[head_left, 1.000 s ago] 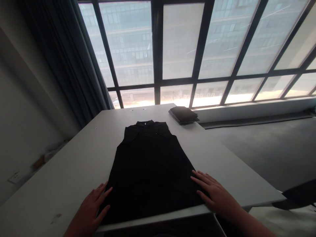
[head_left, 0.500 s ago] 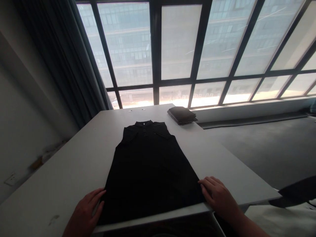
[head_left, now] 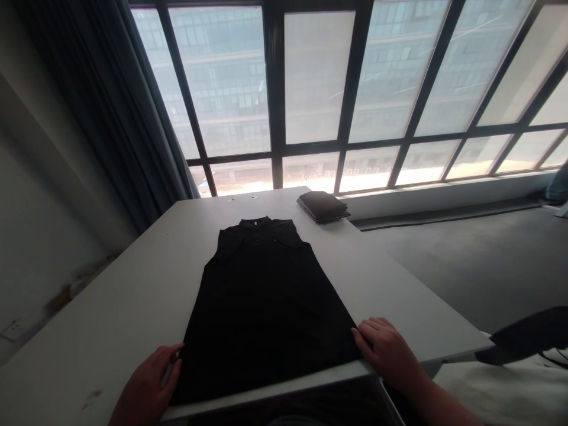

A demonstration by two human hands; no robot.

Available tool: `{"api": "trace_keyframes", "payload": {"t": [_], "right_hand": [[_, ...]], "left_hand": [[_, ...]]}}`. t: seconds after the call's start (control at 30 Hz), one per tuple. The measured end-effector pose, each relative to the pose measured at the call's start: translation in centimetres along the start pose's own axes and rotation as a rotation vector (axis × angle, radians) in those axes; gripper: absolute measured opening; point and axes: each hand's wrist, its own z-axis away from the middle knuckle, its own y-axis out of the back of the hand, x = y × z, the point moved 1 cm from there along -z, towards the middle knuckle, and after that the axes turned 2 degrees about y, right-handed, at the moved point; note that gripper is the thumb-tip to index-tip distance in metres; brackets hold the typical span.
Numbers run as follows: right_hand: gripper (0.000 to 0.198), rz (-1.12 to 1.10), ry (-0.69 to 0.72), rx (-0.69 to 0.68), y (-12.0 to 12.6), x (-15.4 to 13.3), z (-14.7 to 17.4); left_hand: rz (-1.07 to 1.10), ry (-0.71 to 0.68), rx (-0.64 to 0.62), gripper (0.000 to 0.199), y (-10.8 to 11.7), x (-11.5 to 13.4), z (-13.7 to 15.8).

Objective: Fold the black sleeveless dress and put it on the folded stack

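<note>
A black polo shirt lies flat on the white table, its collar pointing away from me and its hem along the near edge. The sleeves are folded in over the chest, and a small pale label shows in the neck. At the lower left side edge, my left hand is closed, pinching the cloth between thumb and fingers. My right hand pinches the opposite side edge near the hem, fingers curled in. The cloth under the fingertips is hidden.
A stack of folded dark garments sits at the table's far right corner. Beyond stand large windows and a dark curtain. At the lower right are a black object and a pale surface.
The fingers of both hands have curled in more tightly at the shirt's side edges. The shirt keeps its place on the table; the whole view has shifted slightly.
</note>
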Motion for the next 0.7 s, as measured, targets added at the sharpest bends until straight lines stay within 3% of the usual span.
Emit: {"api": "trace_keyframes", "payload": {"t": [0.7], "right_hand": [[0.044, 0.010, -0.046, -0.040, -0.15, -0.06, 0.00]], "left_hand": [[0.038, 0.022, 0.025, 0.032, 0.38, 0.34, 0.14]]}}
